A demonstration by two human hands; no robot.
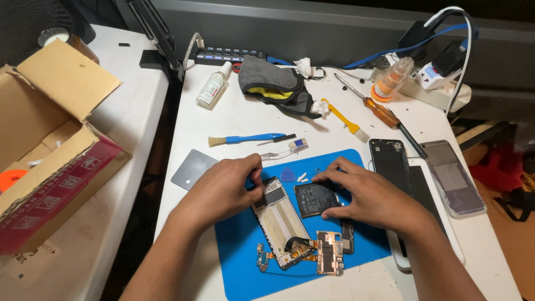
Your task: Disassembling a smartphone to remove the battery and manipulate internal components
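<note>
An opened phone frame [281, 220] lies on a blue work mat [239, 245] with its inner parts showing. My left hand [223, 189] rests on the frame's upper left corner, fingers pinched at its top edge. My right hand [370, 195] presses down on a flat black battery [315, 199] lying just right of the frame. A loose circuit board [329, 253] with flex cables sits at the frame's lower end. A blue triangular pick [287, 175] and small white bits lie above the battery.
A black phone back cover [389, 159] and a glass screen panel [454, 177] lie at right. A blue brush [248, 138], tweezers [281, 150], a screwdriver [382, 114], a yellow brush, a grey cloth [273, 83], small bottles, a metal plate [192, 168] and a power strip surround the mat. An open cardboard box [50, 139] stands at left.
</note>
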